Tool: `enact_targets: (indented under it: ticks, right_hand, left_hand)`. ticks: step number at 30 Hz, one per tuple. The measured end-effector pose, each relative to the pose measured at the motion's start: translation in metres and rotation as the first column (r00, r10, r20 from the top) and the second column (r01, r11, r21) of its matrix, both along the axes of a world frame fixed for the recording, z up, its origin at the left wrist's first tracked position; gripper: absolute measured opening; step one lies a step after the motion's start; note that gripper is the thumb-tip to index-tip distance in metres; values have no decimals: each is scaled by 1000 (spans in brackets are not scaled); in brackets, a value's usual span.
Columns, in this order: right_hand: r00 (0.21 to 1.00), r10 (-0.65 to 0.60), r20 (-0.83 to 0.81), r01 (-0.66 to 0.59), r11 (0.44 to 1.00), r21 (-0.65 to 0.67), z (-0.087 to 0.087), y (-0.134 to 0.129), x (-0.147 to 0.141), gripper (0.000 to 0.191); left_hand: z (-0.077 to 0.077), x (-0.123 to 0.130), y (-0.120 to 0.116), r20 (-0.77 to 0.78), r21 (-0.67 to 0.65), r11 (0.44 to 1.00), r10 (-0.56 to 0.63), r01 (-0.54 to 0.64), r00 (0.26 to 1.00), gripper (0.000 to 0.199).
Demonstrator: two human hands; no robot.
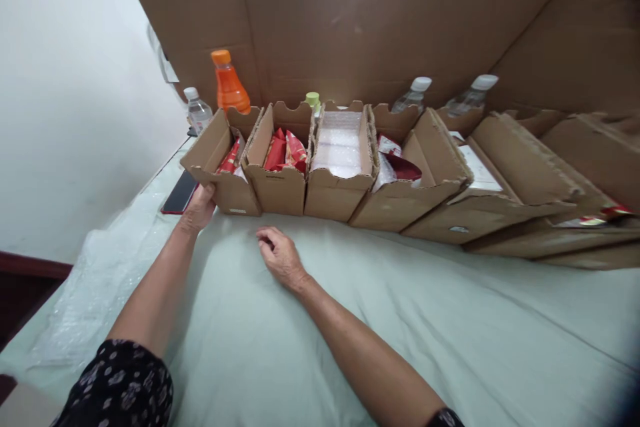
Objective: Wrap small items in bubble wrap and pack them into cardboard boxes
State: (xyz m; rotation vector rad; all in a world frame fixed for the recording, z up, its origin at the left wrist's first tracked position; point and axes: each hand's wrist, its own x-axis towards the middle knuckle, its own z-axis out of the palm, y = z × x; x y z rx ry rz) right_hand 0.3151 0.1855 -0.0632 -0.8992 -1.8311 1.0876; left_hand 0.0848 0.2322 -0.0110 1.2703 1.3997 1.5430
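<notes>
My left hand (200, 205) is at the front left corner of the leftmost cardboard box (235, 192), its fingers partly hidden behind the box's side. That box holds a red packet (231, 157). My right hand (281, 255) is over the pale green sheet (240, 347), fingers curled, in front of the second box (280, 193), which has red packets (286, 151) inside. Whether anything is within its curled fingers cannot be made out. Bubble wrap (340, 140) fills the third box (330, 197).
More open boxes (415, 203) continue rightward. Behind the row stand an orange bottle (231, 88) and clear bottles (199, 111) before a large cardboard panel (350, 20). A phone (180, 195) and loose bubble wrap (100, 287) lie at left.
</notes>
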Motion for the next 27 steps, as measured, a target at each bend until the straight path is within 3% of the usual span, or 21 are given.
enact_targets:
  ticks: [1, 4, 5, 7, 8, 11, 13, 15, 18, 21, 24, 27]
  right_hand:
    - [1000, -6, 15, 6, 1000, -5, 0, -1, 0, 25]
    - [997, 3, 79, -2, 1000, -21, 2, -5, -1, 25]
    - [994, 15, 105, -13, 1000, -21, 3, -6, -1, 24]
    - [987, 23, 158, -21, 1000, -14, 2, -6, -3, 22]
    - [983, 17, 185, -17, 1000, -5, 0, -5, -5, 21]
    - [958, 3, 286, -24, 997, 73, -4, -6, -9, 20]
    - [920, 22, 390, -98, 980, 176, -5, -12, -7, 18]
    - [859, 38, 510, -214, 932, 291, -3, -25, 5, 17]
    - [777, 9, 630, -360, 827, 432, 5, -61, 48, 23]
    - [759, -21, 651, -407, 765, 499, 15, -111, 120, 28]
    - [745, 23, 667, -375, 841, 390, 22, -158, 203, 34]
    - [778, 96, 621, -264, 947, 184, 36, -189, 291, 41]
  left_hand:
    - [-4, 7, -9, -90, -28, 998, 57, -59, 994, 95]
    - [-19, 30, -49, -182, -74, 993, 75, -89, 980, 79]
    - [-26, 36, -64, -346, -106, 986, 88, -132, 934, 76]
    - [-40, 44, -93, -670, -198, 944, 67, -265, 739, 85]
    - [-47, 47, -106, -767, -225, 935, 4, -275, 642, 90]
    - [-64, 60, -138, -915, -196, 964, -114, -179, 387, 77]
    - [-70, 70, -153, -953, -159, 977, -114, -141, 281, 70]
    - [-72, 80, -163, -970, -122, 985, -93, -119, 224, 68]
    - [-71, 92, -174, -980, -81, 993, -64, -82, 187, 69]
    - [-77, 100, -188, -983, -72, 993, -56, -89, 173, 69]
    - [-92, 106, -206, -980, -126, 990, -114, -67, 161, 67]
    - [-108, 120, -221, -971, -170, 983, -155, -69, 184, 65]
